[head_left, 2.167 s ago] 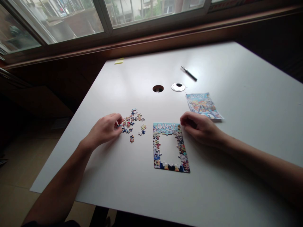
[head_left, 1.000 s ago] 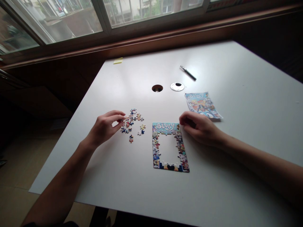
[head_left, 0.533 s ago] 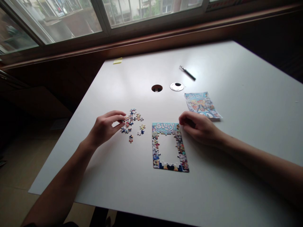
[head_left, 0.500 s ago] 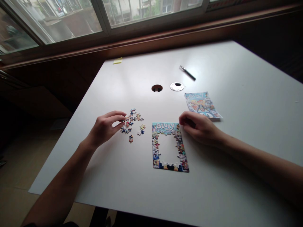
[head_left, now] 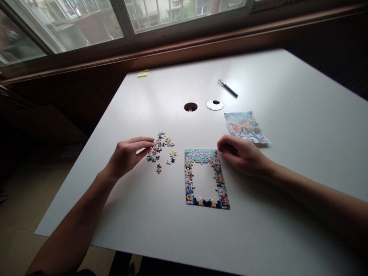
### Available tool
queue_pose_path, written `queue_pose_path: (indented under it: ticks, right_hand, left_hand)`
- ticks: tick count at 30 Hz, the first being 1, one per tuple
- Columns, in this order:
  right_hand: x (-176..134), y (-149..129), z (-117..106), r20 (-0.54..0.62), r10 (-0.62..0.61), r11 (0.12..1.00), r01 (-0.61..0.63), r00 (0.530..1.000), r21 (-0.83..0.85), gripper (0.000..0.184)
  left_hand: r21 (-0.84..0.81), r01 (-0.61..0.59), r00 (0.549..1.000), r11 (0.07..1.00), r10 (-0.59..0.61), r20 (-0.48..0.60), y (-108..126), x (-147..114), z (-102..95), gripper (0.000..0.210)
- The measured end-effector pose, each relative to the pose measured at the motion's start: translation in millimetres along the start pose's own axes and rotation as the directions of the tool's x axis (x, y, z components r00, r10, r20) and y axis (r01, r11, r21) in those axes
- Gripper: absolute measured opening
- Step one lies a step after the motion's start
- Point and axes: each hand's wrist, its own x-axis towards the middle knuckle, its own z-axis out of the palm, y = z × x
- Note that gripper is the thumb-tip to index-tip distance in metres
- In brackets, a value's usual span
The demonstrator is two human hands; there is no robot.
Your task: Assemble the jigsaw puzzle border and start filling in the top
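Observation:
At the left edge of a loose pile of jigsaw puzzle pieces [head_left: 159, 147], my left hand [head_left: 126, 155] has its thumb and fingertips drawn together in a pinch on a puzzle piece, which the fingers mostly hide. My right hand [head_left: 238, 153] rests on its side on the table, fingers curled in. Its knuckles are by the top right corner of a partly assembled jigsaw puzzle [head_left: 222, 184]. The puzzle's border is joined into a rectangle with a blue "Bluey" title strip on top, and white tabletop shows through its middle.
A printed picture sheet [head_left: 245, 124] lies beyond my right hand. Further back on the white table [head_left: 161, 214] are a pen-like black stick [head_left: 228, 88], a round metal cover [head_left: 215, 105], a cable hole [head_left: 190, 107] and a yellow sticky note [head_left: 143, 73]. A window runs behind.
My left thumb and fingers have come slightly closer together at the pile's edge. My right hand, the puzzle border and the picture sheet are where they were.

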Motion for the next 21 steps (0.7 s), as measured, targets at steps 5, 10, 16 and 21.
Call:
queue_pose_path:
  ticks: [5,10,16,21]
  right_hand:
    - [-0.4,1.9,0.5,0.001,0.000,1.000,0.000,1.000,0.002,0.017]
    - [-0.6,2.5,0.6,0.002,0.002,1.000,-0.002,1.000,0.005,0.017]
    - [-0.5,2.4,0.7,0.003,0.002,1.000,-0.002,1.000,0.005,0.017]
    - [-0.7,2.0,0.7,0.000,0.008,1.000,-0.008,1.000,0.003,0.017]
  left_hand:
    - [0.015,-0.029,0.999,0.999,0.028,0.029,1.4,2.1,-0.2,0.009]
    - [0.020,-0.009,1.000,1.000,0.009,0.029,2.5,1.7,0.3,0.006]
    - [0.006,-0.013,0.999,1.000,0.013,0.043,2.3,1.9,0.0,0.003]
    - [0.012,-0.016,0.999,1.000,0.015,0.042,2.2,2.0,-0.1,0.001]
